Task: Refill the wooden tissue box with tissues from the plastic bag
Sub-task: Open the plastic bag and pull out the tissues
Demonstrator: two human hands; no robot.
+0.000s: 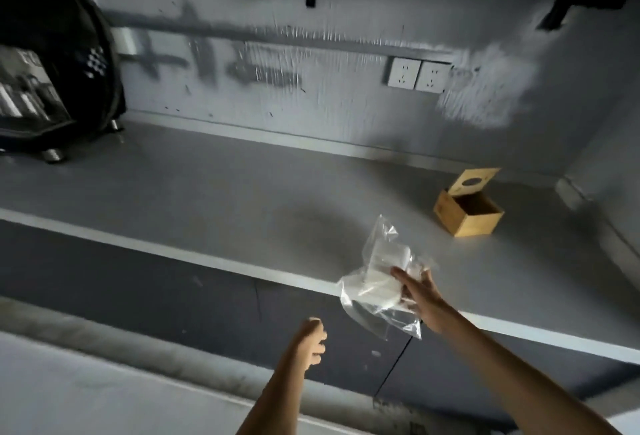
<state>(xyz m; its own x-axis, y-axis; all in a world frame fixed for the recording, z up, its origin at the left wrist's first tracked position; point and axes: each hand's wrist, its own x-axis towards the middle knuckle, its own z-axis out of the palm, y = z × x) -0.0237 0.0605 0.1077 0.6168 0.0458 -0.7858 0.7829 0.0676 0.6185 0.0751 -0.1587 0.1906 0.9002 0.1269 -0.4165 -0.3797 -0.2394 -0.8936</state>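
the right hand (417,291) holds the clear plastic bag (381,310) above the front edge of the grey counter (214,192), thumb laid across the near face and fingers curled round the far side, pinching the white tissues (379,272) through the film. the bag's long axis runs nearly upright, leaning a little left at the top: its crumpled end points up toward the wall and a flat corner hangs below the counter's edge. no print shows on the bag. the wooden tissue box (467,218) stands on the counter farther back and to the right, well apart from the bag, one corner turned toward the camera, its inside open. its lid (475,181) is tipped up at the back, the oval slot facing forward. a small dark mark on the box's left face is too small to read. the left hand (313,337) hangs lower, in front of the cabinet, fingers loosely curled and holding nothing. dark smears on the wall (311,64) resemble brushed characters but are unreadable; two white sockets (419,74) sit beside them. pale lettering on the black appliance (52,64) at far left is blurred.
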